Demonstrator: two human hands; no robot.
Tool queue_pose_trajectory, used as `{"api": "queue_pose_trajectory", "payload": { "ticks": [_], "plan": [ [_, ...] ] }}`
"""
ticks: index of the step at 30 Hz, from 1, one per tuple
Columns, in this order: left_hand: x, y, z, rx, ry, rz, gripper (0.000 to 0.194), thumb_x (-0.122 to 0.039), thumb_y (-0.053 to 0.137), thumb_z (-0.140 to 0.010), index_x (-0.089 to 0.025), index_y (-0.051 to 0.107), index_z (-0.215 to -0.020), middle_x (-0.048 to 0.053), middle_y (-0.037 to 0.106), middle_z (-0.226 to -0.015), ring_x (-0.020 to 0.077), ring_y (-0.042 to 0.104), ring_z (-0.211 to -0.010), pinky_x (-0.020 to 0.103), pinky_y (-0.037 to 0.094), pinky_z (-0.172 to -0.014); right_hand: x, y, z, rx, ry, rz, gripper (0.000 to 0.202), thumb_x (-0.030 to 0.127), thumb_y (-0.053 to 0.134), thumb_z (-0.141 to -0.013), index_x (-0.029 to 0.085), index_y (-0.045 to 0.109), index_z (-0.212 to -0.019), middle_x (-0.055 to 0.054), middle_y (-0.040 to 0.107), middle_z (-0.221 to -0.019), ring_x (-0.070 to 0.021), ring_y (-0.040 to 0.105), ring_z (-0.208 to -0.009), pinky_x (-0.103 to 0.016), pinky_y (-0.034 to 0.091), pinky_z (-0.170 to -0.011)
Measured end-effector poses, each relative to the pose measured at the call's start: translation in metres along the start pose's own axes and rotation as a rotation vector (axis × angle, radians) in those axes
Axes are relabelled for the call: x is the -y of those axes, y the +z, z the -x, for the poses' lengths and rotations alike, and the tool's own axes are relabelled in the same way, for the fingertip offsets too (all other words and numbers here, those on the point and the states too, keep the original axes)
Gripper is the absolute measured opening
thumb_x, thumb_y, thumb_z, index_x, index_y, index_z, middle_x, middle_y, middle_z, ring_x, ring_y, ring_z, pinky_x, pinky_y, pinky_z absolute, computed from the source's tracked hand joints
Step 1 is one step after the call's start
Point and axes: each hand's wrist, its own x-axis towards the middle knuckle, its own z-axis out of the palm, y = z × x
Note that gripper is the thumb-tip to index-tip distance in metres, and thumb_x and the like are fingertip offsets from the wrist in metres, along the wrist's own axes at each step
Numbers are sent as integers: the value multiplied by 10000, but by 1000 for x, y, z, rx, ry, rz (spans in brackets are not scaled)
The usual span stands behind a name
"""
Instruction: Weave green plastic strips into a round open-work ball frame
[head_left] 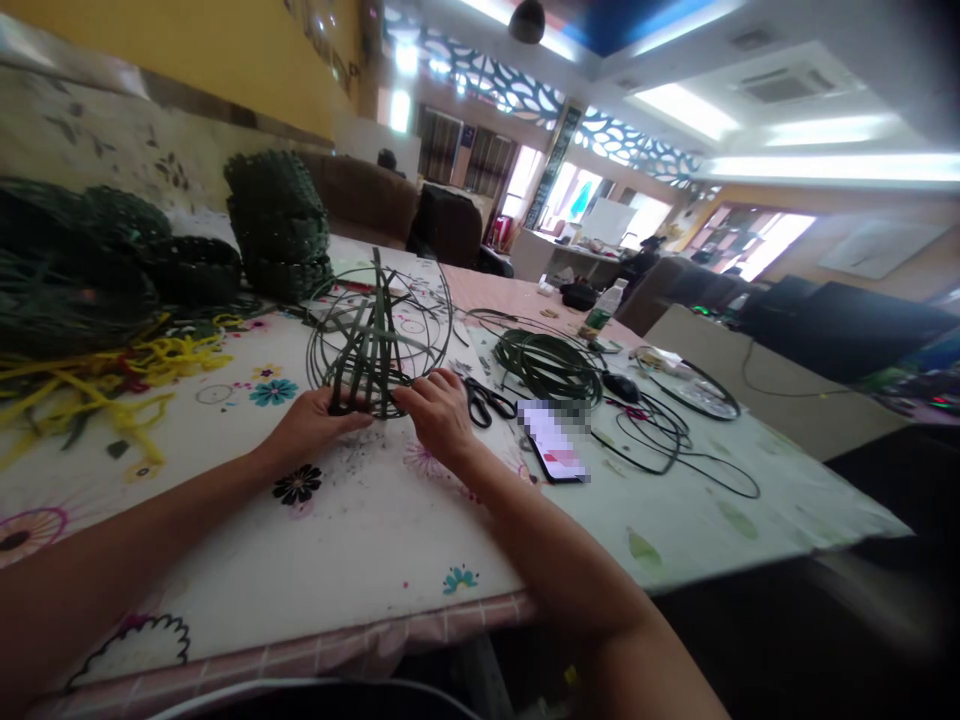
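A partly woven basket [380, 345] of dark green flat strips stands on the flowered tablecloth, its long strips sticking up and looping round. My left hand [330, 418] is closed round its lower left side, the thumb along the near edge. On the lower right side, the fingers of my right hand [439, 412] pinch the weave; which strip lies between them is too small to tell. Just right of that hand lie black-handled scissors [487, 400], and beyond them a phone [553, 442] with a lit screen.
A coil of green strip [547, 365] lies behind the phone, near a plastic bottle [606, 305] and a computer mouse [621, 386]. Stacked dark green baskets [277, 225] stand at the back left. Yellow strips [112, 375] spread across the left side. A loose cable [705, 460] curls at right.
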Motion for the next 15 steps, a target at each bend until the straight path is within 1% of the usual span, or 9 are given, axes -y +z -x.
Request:
{"api": "queue_pose_trajectory", "payload": {
  "ticks": [3, 5, 8, 12, 15],
  "plan": [
    [0, 8, 3, -48, -19, 43, 383, -469, 820, -633, -206, 743, -901, 38, 763, -940, 249, 683, -900, 365, 512, -872, 1, -1, -1, 11, 34, -19, 206, 194, 503, -988, 239, 694, -922, 0, 580, -708, -166, 444, -735, -311, 318, -827],
    [-1, 13, 6, -100, 9, 87, 385, -461, 815, -654, -206, 743, -933, 41, 759, -978, 246, 678, -937, 368, 503, -906, 1, -2, -2, 18, 78, -53, 221, 229, 500, -1000, 227, 697, -900, -2, 595, -705, -162, 463, -727, -306, 314, -799],
    [-4, 19, 9, -147, 46, 154, 364, -438, 820, -656, -191, 741, -912, 46, 754, -984, 241, 671, -949, 363, 497, -919, 1, -1, -4, 34, 140, -126, 229, 273, 516, -1002, 200, 697, -882, -8, 633, -719, -154, 508, -734, -295, 317, -781],
    [-2, 19, 8, -176, 40, 144, 349, -448, 803, -672, -182, 727, -886, 54, 745, -934, 235, 661, -899, 366, 496, -876, 2, -1, -5, 95, 187, -201, 173, 262, 564, -979, 185, 691, -891, -14, 683, -780, -150, 543, -752, -291, 333, -792],
    [2, 17, 6, -202, 59, 82, 322, -451, 768, -711, -189, 725, -892, 53, 735, -935, 227, 654, -902, 361, 494, -864, 3, -4, -5, 124, 194, -240, 134, 266, 603, -955, 188, 695, -895, -29, 692, -870, -161, 567, -844, -294, 358, -841]
  ]
}}
